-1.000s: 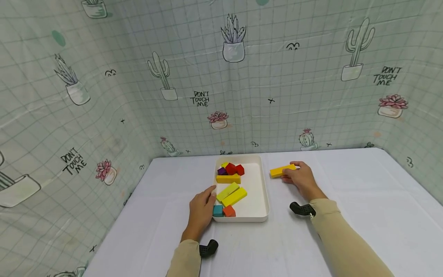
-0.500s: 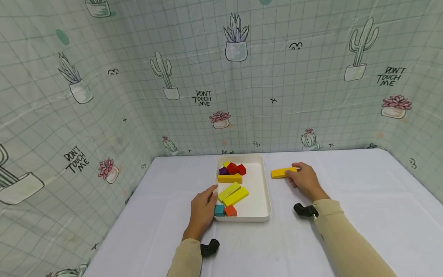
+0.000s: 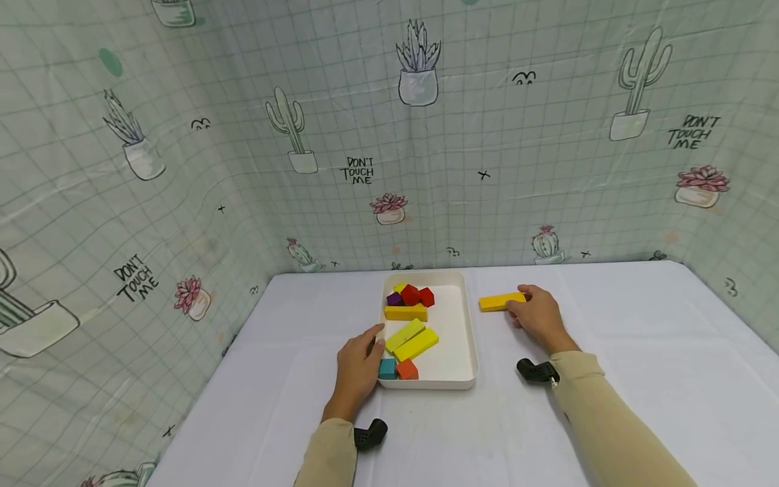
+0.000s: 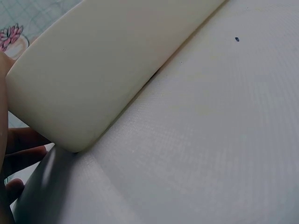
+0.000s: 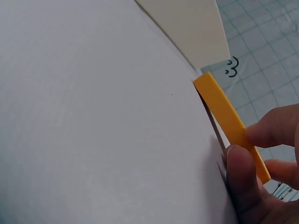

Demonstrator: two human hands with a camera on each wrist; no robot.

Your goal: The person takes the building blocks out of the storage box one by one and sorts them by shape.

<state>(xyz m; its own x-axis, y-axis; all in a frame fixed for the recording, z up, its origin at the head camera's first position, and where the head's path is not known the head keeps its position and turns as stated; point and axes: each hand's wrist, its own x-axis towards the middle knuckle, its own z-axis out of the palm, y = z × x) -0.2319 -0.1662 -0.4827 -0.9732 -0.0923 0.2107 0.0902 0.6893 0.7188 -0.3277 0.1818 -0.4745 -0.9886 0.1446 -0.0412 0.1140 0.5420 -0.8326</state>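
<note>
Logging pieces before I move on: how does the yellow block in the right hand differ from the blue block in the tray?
The yellow block is a long bar; the blue block looks short and boxy. The right hand pinches the yellow block outside the tray, while the blue block sits inside, at the near left corner. Both the yellow block and the blue block are plain-coloured and flat-sided.

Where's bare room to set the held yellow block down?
In the tray, the strip between the blocks and its right wall. On the table, left of the left hand or right of the right hand. The tray's left side is crowded.
</note>
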